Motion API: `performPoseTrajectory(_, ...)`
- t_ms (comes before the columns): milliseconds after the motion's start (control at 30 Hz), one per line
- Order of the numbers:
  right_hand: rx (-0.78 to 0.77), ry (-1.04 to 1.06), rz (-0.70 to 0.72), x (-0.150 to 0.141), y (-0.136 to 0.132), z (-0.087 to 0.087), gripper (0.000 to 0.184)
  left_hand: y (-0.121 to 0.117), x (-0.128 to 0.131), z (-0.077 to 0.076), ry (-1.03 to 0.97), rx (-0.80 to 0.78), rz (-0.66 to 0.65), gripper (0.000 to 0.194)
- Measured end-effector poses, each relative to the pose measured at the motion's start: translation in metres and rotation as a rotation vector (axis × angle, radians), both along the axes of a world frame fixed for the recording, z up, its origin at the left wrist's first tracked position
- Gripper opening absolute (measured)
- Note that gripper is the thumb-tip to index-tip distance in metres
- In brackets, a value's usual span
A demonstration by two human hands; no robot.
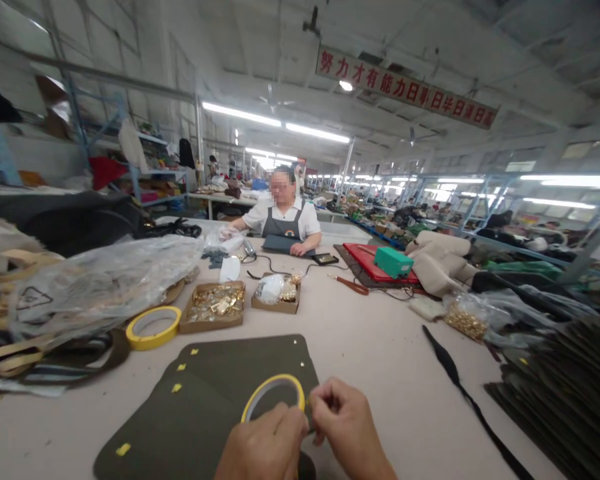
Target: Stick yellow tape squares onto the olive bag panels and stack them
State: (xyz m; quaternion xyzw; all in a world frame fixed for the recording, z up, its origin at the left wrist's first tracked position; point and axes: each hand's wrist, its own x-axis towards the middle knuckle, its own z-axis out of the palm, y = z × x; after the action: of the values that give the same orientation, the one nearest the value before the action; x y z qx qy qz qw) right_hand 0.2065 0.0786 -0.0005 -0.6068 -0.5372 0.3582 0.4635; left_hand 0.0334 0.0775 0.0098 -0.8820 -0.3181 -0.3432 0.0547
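My left hand [266, 445] is closed on a roll of yellow tape [280, 378], which stands tilted above a dark olive panel [205, 407]. Close beside it, my right hand [347, 421] is pinched shut, with a bit of yellow tape showing at its fingertips. The panel lies flat on the table under the hands, and its near right part is hidden by them. Small yellow tape pieces [177, 388] are stuck along its left side. Two small pale spots [303, 365] show near its right edge.
Another yellow tape roll [153, 328] lies left, by a box of gold metal parts [215, 305] and a smaller box [276, 293]. A black strap [447, 363] and stacked dark panels [570, 387] lie right. A co-worker [287, 213] sits opposite.
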Motion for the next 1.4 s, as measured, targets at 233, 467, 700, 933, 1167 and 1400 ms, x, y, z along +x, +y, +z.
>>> performPoseTrajectory(233, -0.306, 0.128, 0.141, 0.038, 0.013, 0.000, 0.023, 0.005, 0.000, -0.008, 0.260, -0.368, 0.142, 0.022)
performPoseTrajectory(467, -0.154, -0.289, 0.202, 0.025, 0.013, -0.011, 0.013, 0.002, 0.006, -0.002, 0.453, -0.560, 0.155, 0.029)
performPoseTrajectory(700, -0.031, -0.633, 0.215, 0.019, 0.015, -0.007, 0.015, 0.003, 0.006, -0.003, 0.456, -0.598, 0.161, 0.032)
performPoseTrajectory(933, 0.246, -0.714, 0.262, 0.036, 0.005, -0.008, 0.011, 0.012, -0.008, -0.006, 0.416, -0.540, 0.129, 0.028)
performPoseTrajectory(1167, 0.368, -1.030, 0.456, 0.030, 0.003, -0.010, 0.016, 0.021, -0.019, -0.001, 0.383, -0.508, 0.161, 0.026)
performPoseTrajectory(1400, 0.016, -1.047, 0.420, 0.007, 0.025, 0.019, 0.019, 0.028, -0.026, 0.002, 0.354, -0.559, 0.121, 0.025)
